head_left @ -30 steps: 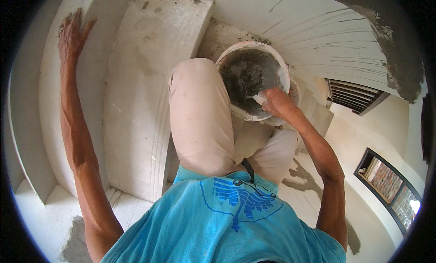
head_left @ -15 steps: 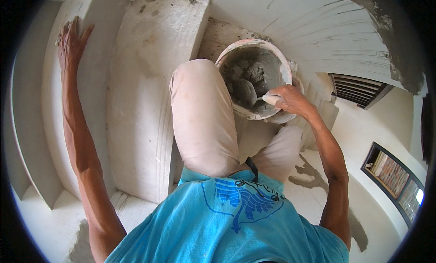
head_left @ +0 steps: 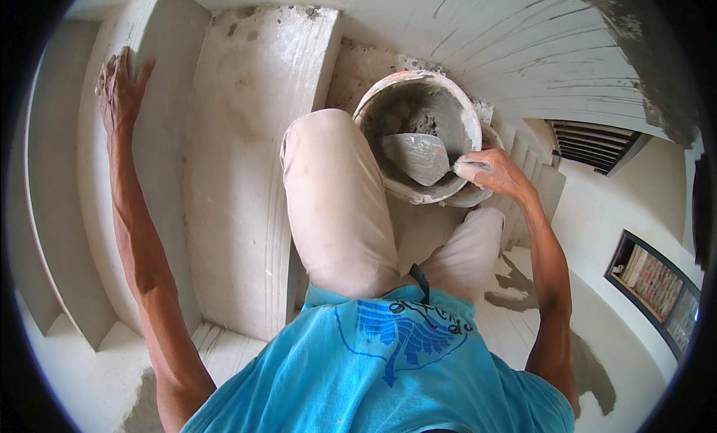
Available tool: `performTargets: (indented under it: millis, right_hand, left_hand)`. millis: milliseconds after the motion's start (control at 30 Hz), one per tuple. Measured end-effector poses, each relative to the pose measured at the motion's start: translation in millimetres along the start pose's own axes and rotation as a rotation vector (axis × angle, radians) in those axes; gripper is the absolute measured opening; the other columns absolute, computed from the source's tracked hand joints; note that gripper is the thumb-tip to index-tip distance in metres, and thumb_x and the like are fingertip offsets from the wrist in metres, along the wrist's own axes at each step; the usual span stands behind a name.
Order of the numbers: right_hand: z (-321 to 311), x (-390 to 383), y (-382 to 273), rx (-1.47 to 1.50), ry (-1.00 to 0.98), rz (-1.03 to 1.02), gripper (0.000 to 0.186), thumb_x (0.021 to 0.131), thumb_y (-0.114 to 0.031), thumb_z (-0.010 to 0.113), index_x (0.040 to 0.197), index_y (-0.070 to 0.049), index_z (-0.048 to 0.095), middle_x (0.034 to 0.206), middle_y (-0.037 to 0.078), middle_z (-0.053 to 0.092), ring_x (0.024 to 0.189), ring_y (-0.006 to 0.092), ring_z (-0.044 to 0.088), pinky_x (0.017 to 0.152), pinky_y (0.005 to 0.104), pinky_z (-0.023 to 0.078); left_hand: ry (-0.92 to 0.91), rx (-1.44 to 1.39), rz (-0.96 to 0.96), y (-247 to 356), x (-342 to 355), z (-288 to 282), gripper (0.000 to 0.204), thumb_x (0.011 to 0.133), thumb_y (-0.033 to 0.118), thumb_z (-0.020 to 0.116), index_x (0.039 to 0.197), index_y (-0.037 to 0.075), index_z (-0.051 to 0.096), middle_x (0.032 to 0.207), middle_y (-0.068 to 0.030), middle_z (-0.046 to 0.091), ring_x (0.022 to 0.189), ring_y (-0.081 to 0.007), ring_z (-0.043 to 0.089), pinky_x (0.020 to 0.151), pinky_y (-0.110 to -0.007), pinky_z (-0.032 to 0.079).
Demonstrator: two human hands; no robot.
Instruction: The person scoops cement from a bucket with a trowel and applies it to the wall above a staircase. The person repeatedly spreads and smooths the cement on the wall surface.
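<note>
My right hand (head_left: 497, 171) is closed round the handle of a trowel (head_left: 418, 158), whose wet grey blade lies inside a round bucket (head_left: 364, 108). Thick grey mortar (head_left: 424, 123) sits in the bucket and coats its inner wall. The bucket's pale rim is crusted with dried splashes. Far to the left, my left hand (head_left: 123, 89) rests on a pale stair step with its fingers spread and nothing in them.
Broad plastered stair steps (head_left: 239, 164) run along the left. A second container (head_left: 478, 194) shows partly beneath the bucket. At right are a dark slatted opening (head_left: 594, 145) and a framed window (head_left: 651, 287). Grey wet-looking patches (head_left: 515, 287) mark the pale surface below.
The trowel blade has turned and risen in the bucket, showing more of its flat face. My right hand has shifted slightly right. My left hand stays on the step.
</note>
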State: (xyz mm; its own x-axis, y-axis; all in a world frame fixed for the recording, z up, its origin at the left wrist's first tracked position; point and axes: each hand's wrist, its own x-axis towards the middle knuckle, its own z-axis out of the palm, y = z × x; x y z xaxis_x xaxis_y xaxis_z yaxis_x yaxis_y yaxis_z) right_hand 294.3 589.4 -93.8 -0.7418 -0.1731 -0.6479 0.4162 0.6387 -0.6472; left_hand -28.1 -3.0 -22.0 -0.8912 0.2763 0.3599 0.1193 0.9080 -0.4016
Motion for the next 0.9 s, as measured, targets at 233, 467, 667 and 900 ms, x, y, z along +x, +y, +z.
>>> performTargets:
  millis: [233,467,667,900]
  right_hand:
    - [9,-39,43,-0.020,0.266,-0.123,0.030,0.066,-0.012,0.071,0.088,0.003,0.059,0.071,0.014,0.057,0.063,0.0230,0.051,0.064,0.0358,0.046]
    - [20,-37,49,-0.043,0.362,-0.165,0.029,0.065,-0.015,0.071,0.077,0.003,0.051,0.066,0.017,0.047,0.058,0.0278,0.043,0.060,0.0390,0.043]
    - [21,-41,50,0.046,0.319,-0.116,0.025,0.065,-0.014,0.068,0.078,0.005,0.057,0.065,0.014,0.054,0.057,0.0211,0.052,0.058,0.0365,0.046]
    - [25,-52,39,0.137,0.312,-0.080,0.023,0.066,-0.013,0.065,0.080,0.005,0.062,0.066,0.011,0.059,0.056,0.0168,0.056,0.057,0.0338,0.046]
  left_hand:
    - [-0.002,-0.005,-0.008,9,0,-5,0.071,0.093,0.060,0.060,0.142,0.008,0.055,0.141,-0.0177,0.056,0.133,-0.0353,0.050,0.112,-0.047,0.038]
    - [0.003,-0.031,0.011,3,1,4,0.072,0.092,0.059,0.062,0.144,0.009,0.053,0.143,-0.0191,0.054,0.135,-0.0364,0.048,0.114,-0.049,0.035]
    - [0.000,-0.044,0.012,2,1,3,0.071,0.092,0.058,0.062,0.143,0.009,0.054,0.144,-0.0191,0.053,0.136,-0.0362,0.047,0.114,-0.047,0.036]
    - [-0.011,-0.045,0.001,3,1,3,0.071,0.092,0.058,0.062,0.144,0.009,0.053,0.145,-0.0195,0.052,0.138,-0.0366,0.045,0.114,-0.048,0.035]
